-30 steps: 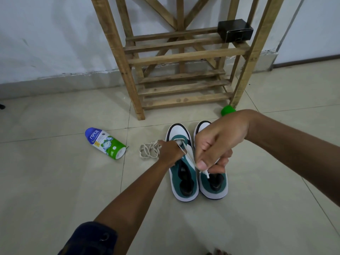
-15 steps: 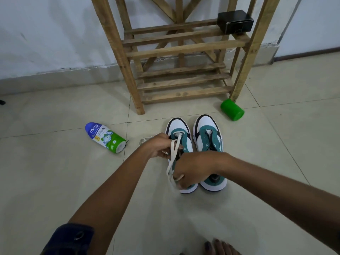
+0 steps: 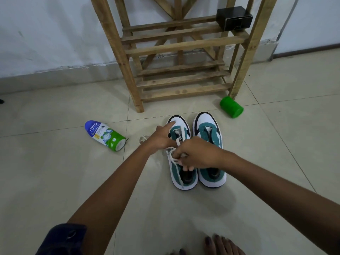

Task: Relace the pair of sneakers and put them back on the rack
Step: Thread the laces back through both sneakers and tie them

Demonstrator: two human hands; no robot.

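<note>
Two white-and-teal sneakers stand side by side on the tiled floor (image 3: 55,181), near the wooden slatted rack (image 3: 184,78): left sneaker (image 3: 181,173), right sneaker (image 3: 211,173). Right hand (image 3: 198,153) pinches the white lace (image 3: 173,155) over the left sneaker. Left hand (image 3: 161,138) rests on its toe, index finger extended; grip on the lace cannot be determined.

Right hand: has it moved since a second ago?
Yes. The right hand has dropped from over the right sneaker toward the left sneaker, now gripping the lace.

Teal-and-white sneakers (image 3: 195,153) with black toe trim, white lace (image 3: 177,142), green cup (image 3: 231,107), blue-capped green-and-white bottle (image 3: 104,135), black box (image 3: 234,18).
</note>
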